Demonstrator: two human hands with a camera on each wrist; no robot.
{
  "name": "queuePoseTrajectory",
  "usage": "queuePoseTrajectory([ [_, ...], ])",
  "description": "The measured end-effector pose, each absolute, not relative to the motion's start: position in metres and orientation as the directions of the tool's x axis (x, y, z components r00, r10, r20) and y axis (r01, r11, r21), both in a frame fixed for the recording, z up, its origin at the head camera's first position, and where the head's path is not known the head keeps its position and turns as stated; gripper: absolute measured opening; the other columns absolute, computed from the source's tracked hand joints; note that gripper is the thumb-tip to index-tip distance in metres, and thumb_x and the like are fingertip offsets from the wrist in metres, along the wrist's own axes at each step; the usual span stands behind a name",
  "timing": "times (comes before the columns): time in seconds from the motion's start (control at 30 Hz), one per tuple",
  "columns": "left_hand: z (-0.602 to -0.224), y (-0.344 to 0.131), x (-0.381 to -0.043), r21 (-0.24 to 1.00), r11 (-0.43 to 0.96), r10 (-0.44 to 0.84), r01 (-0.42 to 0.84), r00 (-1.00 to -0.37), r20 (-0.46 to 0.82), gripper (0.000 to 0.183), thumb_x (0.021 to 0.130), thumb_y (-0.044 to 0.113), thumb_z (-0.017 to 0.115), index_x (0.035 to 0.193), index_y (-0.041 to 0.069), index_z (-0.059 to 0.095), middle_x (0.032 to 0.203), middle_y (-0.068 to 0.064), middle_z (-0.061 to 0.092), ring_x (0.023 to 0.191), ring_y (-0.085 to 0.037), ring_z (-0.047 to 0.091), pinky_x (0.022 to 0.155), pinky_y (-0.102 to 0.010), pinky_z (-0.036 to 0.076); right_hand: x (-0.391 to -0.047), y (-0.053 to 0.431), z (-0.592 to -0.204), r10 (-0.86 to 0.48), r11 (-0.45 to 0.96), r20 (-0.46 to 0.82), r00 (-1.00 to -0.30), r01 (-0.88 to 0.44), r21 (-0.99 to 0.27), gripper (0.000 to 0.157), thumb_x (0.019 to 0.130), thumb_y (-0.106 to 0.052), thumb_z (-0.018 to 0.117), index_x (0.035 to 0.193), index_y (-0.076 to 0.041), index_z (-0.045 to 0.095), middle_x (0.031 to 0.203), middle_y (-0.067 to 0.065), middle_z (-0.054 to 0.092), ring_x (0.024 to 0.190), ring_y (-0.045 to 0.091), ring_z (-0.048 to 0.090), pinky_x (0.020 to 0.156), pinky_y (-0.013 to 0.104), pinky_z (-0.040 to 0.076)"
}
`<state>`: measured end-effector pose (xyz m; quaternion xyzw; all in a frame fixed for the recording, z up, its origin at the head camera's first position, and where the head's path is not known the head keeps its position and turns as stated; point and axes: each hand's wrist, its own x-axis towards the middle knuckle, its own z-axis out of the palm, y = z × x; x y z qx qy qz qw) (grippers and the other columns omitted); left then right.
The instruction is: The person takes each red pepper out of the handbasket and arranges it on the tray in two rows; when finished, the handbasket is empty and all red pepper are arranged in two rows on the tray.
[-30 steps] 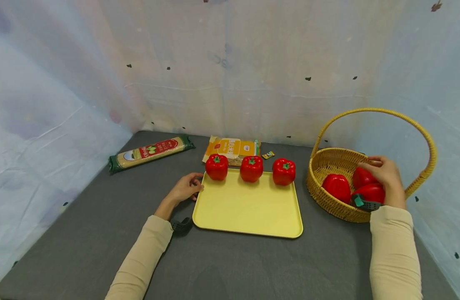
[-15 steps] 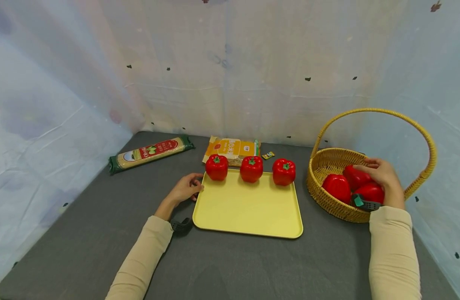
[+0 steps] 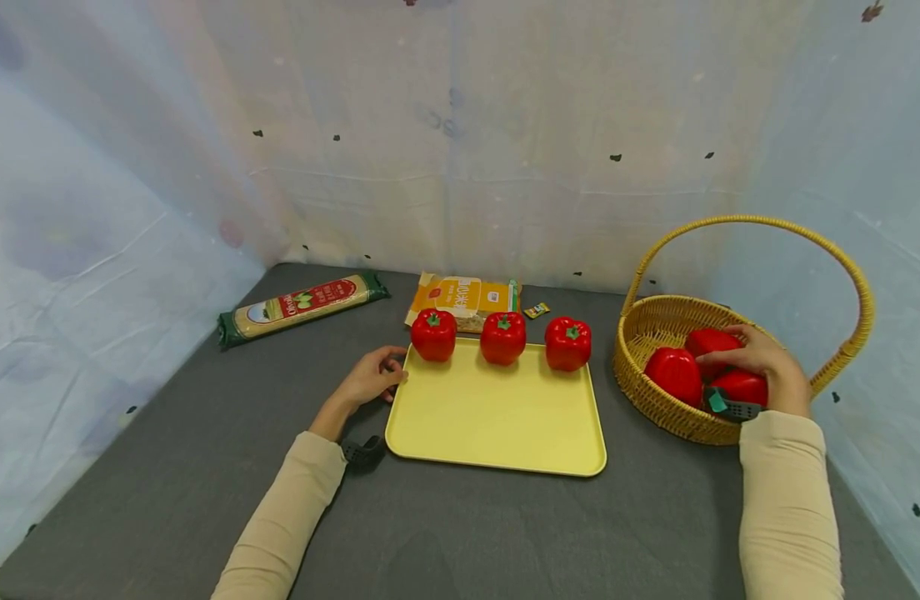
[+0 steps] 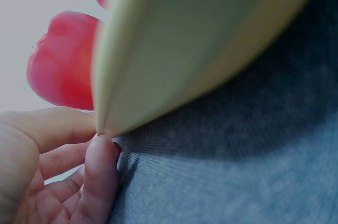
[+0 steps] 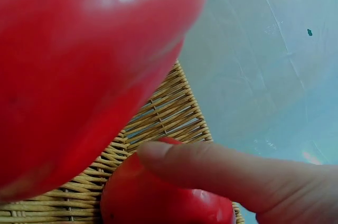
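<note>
My left hand (image 3: 366, 375) pinches the left rim of the yellow tray (image 3: 497, 417); in the left wrist view the thumb and a finger meet at the tray's edge (image 4: 103, 123). Three red bell peppers (image 3: 503, 338) stand in a row along the tray's far side. Inside the wicker basket (image 3: 677, 421), my right hand (image 3: 763, 358) holds the rearmost red bell pepper (image 3: 707, 340), thumb in front and fingers behind. Its thumb (image 5: 200, 168) lies over a pepper (image 5: 158, 197) in the right wrist view; the other fingers are hidden there.
Two more peppers (image 3: 673, 375) lie in the basket, under its tall arched handle (image 3: 745, 220). Behind the tray are an orange food packet (image 3: 463, 293) and a small yellow sachet (image 3: 537, 310). A long noodle packet (image 3: 302, 307) lies at the back left.
The rear pepper in the basket has shifted left. My right hand's thumb has come down around its near side. The left hand and the tray have stayed still.
</note>
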<state>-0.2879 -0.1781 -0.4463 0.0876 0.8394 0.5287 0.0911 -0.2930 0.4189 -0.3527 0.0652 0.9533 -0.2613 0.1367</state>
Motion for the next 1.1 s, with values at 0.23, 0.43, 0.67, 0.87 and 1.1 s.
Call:
queuePoseTrajectory([
  [0.23,-0.436,-0.176,-0.282,0.912,0.405,0.271,0.059,-0.961,-0.058,0.047,0.092,0.006,0.057,0.134,-0.007,0.04,0.092,-0.018,0.053,0.065,-0.017,0.052,0.051,-0.028,0.052,-0.292,0.42,-0.353,0.027,0.843,-0.292,-0.956,0.179,-0.507,0.095,0.085,-0.045,0.061,0.144,0.006,0.007,0.127,0.04,0.023,0.103,0.05,0.04,0.068,0.041,0.052],
  [0.43,-0.417,-0.171,-0.269,0.909,0.412,0.274,0.06,-0.96,-0.061,0.046,0.092,0.004,0.055,0.133,-0.009,0.04,0.094,-0.021,0.052,0.066,-0.019,0.053,0.053,-0.027,0.052,-0.292,0.418,-0.356,0.066,0.793,-0.205,-0.977,0.176,-0.583,0.1,0.085,-0.046,0.061,0.144,0.008,0.001,0.132,0.041,0.019,0.107,0.052,0.037,0.071,0.045,0.052],
  [0.67,-0.414,-0.17,-0.266,0.907,0.418,0.265,0.052,-0.962,-0.067,0.046,0.092,0.004,0.055,0.134,-0.008,0.04,0.095,-0.021,0.053,0.066,-0.018,0.053,0.053,-0.026,0.052,-0.29,0.411,-0.354,0.167,0.715,-0.106,-0.98,0.194,-0.671,0.101,0.085,-0.05,0.06,0.141,0.01,0.001,0.131,0.04,0.022,0.109,0.051,0.035,0.072,0.05,0.049],
  [0.87,-0.418,-0.17,-0.27,0.901,0.43,0.263,0.052,-0.962,-0.07,0.047,0.092,0.004,0.055,0.134,-0.008,0.039,0.097,-0.022,0.053,0.067,-0.018,0.053,0.054,-0.027,0.053,-0.286,0.405,-0.347,0.205,0.716,-0.009,-0.979,0.156,-0.681,0.097,0.083,-0.05,0.061,0.14,0.01,0.008,0.132,0.038,0.024,0.11,0.05,0.034,0.073,0.051,0.046],
  [1.1,-0.448,-0.179,-0.289,0.905,0.422,0.256,0.056,-0.965,-0.06,0.05,0.092,0.01,0.059,0.136,-0.004,0.039,0.096,-0.018,0.054,0.064,-0.017,0.053,0.051,-0.028,0.052,-0.281,0.397,-0.339,0.163,0.734,0.138,-0.977,0.027,-0.678,0.089,0.085,-0.042,0.063,0.14,0.007,0.014,0.133,0.035,0.029,0.114,0.049,0.034,0.085,0.062,0.038],
])
